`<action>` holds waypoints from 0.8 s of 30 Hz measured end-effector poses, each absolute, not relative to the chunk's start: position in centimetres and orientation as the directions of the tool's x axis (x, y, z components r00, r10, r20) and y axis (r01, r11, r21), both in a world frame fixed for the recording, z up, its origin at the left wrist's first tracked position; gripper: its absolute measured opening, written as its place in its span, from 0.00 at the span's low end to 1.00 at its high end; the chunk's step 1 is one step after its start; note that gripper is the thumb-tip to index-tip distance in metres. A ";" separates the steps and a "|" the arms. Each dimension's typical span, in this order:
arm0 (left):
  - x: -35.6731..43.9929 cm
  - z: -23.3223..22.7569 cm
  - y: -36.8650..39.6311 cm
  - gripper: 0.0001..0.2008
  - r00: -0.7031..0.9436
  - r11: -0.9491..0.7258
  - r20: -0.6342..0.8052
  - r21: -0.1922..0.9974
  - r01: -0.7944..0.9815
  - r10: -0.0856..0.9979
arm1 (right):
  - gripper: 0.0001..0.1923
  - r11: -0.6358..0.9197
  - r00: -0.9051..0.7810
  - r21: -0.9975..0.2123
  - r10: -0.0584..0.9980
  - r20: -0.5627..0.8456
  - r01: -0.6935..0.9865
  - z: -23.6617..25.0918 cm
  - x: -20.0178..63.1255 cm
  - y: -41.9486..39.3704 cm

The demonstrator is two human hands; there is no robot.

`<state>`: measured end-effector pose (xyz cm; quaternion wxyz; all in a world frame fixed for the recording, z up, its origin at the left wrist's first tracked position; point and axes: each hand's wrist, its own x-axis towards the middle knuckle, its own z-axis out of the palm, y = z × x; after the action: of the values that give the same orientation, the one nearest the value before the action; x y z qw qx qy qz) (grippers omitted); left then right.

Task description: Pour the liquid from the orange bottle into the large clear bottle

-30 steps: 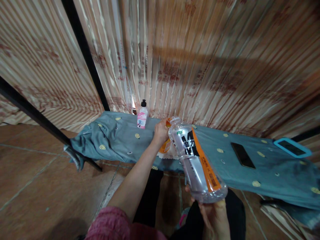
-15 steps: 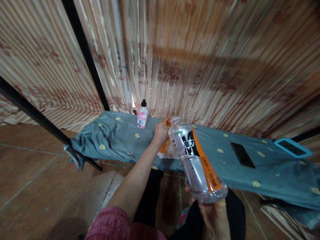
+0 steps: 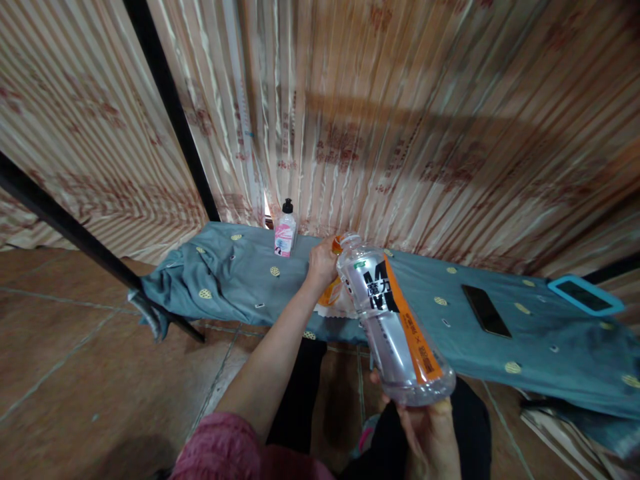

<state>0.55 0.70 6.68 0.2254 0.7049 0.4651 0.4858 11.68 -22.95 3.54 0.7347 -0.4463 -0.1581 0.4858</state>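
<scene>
- Striped, shiny curtains [image 3: 400, 133] hang right behind a low surface draped in a blue-grey cloth [image 3: 240, 287] dotted with yellow marks; brown floor tiles [image 3: 75, 373] lie beneath.
- Her right hand [image 3: 433, 433] cups the base of a clear plastic bottle [image 3: 393, 320], fingers wrapped around its bottom, the bottle tilted with its neck pointing away from her, toward the curtains.
- Up at the far end from that grip, the left hand [image 3: 323, 263] closes around the bottle's neck, where an orange cap [image 3: 337, 245] seems to sit; the fingers hide most of it, so I cannot tell how tight the pinch is.
- Just under the left hand, something orange and white [image 3: 333, 300] rests on the cloth.
- Beyond the left hand, a small pink-labelled pump bottle [image 3: 285, 230] stands upright.
- Off to the right of the held bottle, a dark phone [image 3: 485, 310] lies flat, and farther out a blue-framed device [image 3: 585, 295].
</scene>
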 end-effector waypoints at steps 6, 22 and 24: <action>0.5 6.7 0.7 0.12 0.095 -0.462 0.472 0.770 0.439 0.877 | 0.25 0.122 0.464 -0.797 0.860 -0.212 -0.591 3.2 11.9 -22.9; 0.5 6.9 0.6 0.11 0.110 -0.486 0.492 0.757 0.437 0.864 | 0.30 0.143 0.473 -0.815 0.864 -0.174 -0.562 3.3 11.8 -22.8; 0.5 6.8 0.6 0.11 0.109 -0.496 0.501 0.758 0.425 0.859 | 0.29 0.176 0.479 -0.827 0.869 -0.125 -0.534 3.3 11.8 -22.9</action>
<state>0.53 0.63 6.83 0.2206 0.7112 0.4511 0.4919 11.79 -22.92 3.25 0.7422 -0.4346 -0.1923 0.4726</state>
